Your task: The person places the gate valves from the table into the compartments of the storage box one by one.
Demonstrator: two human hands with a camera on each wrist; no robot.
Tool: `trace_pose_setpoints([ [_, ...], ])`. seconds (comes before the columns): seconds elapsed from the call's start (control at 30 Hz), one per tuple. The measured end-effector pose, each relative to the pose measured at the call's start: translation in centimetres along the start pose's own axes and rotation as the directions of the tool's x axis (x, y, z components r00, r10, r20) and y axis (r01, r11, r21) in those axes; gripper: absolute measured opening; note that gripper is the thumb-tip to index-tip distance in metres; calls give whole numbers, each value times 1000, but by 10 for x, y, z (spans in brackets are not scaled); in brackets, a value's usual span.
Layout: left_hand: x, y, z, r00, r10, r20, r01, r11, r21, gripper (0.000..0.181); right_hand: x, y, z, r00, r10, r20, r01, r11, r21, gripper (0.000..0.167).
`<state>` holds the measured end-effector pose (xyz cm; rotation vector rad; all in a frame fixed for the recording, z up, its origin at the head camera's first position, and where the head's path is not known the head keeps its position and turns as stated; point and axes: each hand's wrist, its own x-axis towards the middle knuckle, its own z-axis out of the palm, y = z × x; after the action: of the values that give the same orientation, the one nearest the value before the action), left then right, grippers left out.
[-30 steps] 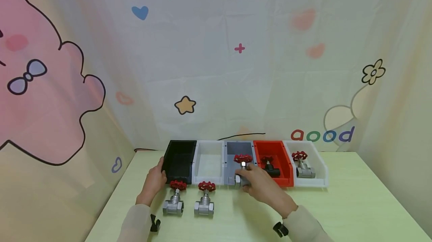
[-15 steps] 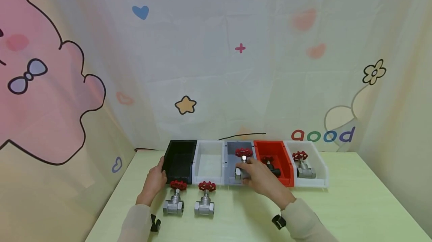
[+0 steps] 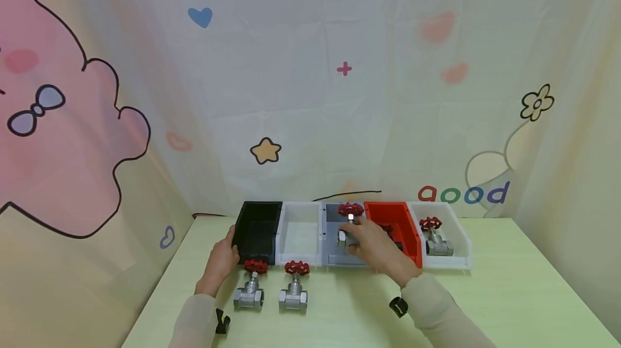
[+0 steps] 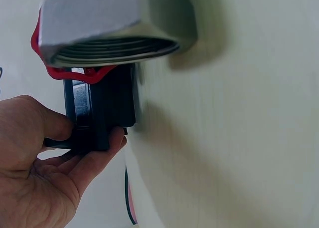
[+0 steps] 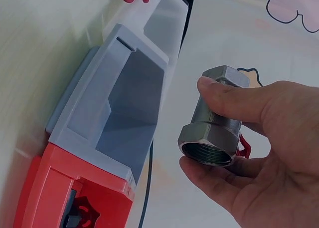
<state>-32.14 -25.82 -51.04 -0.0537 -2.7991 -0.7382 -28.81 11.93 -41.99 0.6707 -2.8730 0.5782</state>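
Note:
My right hand [image 3: 380, 248] grips a metal gate valve [image 5: 212, 123] by its body, thumb on one side and fingers on the other. In the head view, the valve's red handwheel [image 3: 350, 209] points up and the valve is over the grey bin [image 5: 137, 98]. At the left end of the row, my left hand [image 4: 47, 163] pinches the side wall of the black bin [image 4: 112, 101], its thumb over the rim. Two more metal valves with red handwheels stand on the table before the bins: the left valve [image 3: 249, 297] and the right valve [image 3: 293, 298].
Between the black and grey bins sits a white bin [image 3: 299, 235]. A red bin [image 3: 414, 253] to the right holds a dark valve [image 5: 75, 219]. Another white bin [image 3: 463, 251] at the right end holds a metal valve [image 3: 439, 245]. A printed curtain [image 3: 310, 95] hangs behind the table.
My right hand has lifted the valve and carried it forward from the grey bin's front edge to over the bin. My left hand has stayed on the black bin.

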Motion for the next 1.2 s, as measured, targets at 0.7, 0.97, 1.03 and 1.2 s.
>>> trace_pose_setpoints([
  [0.7,1,-4,3,1000,-15,12,15,1000,-2,60,16,1,14,994,72,84,-74,997,13,54],
  [0.97,0,-2,2,1000,-15,19,15,1000,-14,61,23,6,22,993,80,93,-81,997,13,53],
  [1.03,0,-2,2,1000,-17,20,17,1000,-11,61,25,6,25,993,80,91,-81,997,8,52],
  [1.2,0,-1,3,1000,-16,7,16,1000,-16,61,30,6,30,995,64,74,-63,998,-19,49],
])
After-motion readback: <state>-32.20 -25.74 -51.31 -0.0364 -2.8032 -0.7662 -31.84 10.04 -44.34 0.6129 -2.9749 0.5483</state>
